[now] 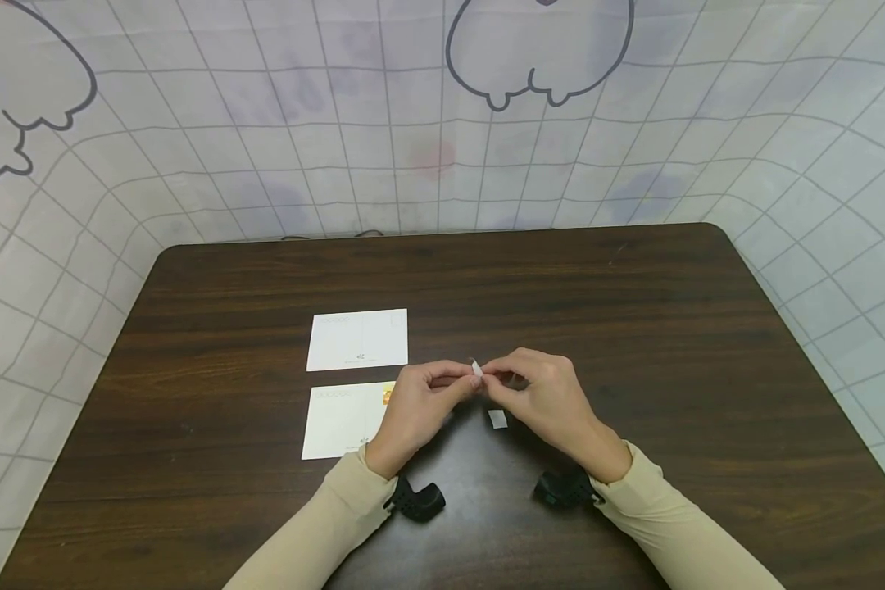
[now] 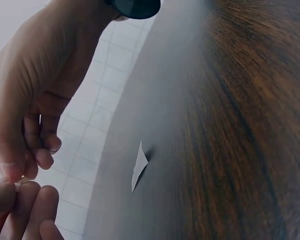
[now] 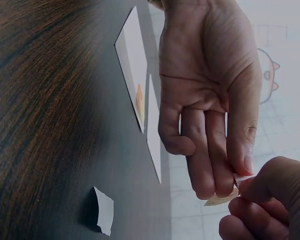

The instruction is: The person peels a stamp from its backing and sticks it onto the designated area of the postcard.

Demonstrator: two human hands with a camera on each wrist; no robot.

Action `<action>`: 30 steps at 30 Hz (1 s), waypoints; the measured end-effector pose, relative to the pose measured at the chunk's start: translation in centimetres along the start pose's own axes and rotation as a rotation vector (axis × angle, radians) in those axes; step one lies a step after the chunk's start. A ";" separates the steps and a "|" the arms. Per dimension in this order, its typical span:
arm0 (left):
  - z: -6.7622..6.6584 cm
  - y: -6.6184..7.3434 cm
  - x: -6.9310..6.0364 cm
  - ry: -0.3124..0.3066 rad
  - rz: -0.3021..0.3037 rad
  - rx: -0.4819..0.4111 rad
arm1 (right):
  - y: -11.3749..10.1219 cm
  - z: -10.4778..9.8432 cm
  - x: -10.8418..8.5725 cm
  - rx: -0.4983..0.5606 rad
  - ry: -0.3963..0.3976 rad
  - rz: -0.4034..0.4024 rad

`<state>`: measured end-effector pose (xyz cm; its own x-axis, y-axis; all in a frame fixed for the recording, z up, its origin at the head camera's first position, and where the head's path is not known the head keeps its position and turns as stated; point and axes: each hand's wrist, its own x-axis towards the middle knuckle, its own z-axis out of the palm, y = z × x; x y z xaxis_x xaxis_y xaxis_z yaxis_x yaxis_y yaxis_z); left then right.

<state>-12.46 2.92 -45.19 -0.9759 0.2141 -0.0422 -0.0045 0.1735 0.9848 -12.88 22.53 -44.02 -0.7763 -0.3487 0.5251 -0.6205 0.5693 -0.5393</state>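
Both hands meet above the table, fingertip to fingertip, at a small stamp-like piece [image 1: 476, 368]. In the right wrist view its yellowish face and toothed edge [image 3: 221, 199] show below the fingers. My left hand [image 1: 424, 401] pinches it between thumb and fingers. From the other side my right hand [image 1: 549, 397] pinches its edge, where a whitish bit shows between the fingertips. Much of the piece is hidden by fingers. Below the hands, a small white paper scrap [image 1: 497, 419] lies on the table, slightly bent up in the right wrist view.
Left of the hands lie two white postcards: an upper one [image 1: 357, 340] and a lower one [image 1: 342, 418]. The lower card bears an orange-yellow stamp [image 1: 388, 394] at its upper right and is partly covered by the left hand. The dark wooden table [image 1: 634, 295] meets a grid-patterned curtain behind.
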 end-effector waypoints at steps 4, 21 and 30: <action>0.0 0.2 0.0 -0.006 0.016 0.019 | 0.0 0.1 0.0 -0.005 -0.008 -0.012; 0.0 0.6 -0.2 -0.006 0.016 0.096 | 0.2 0.2 -0.1 -0.013 -0.005 -0.058; 0.0 0.6 -0.2 0.004 0.051 0.132 | 0.1 0.2 -0.1 0.006 -0.009 -0.030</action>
<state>-12.25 2.96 -44.61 -0.9749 0.2223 0.0086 0.0740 0.2878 0.9548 -12.85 22.49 -44.24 -0.7585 -0.3721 0.5350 -0.6439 0.5541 -0.5275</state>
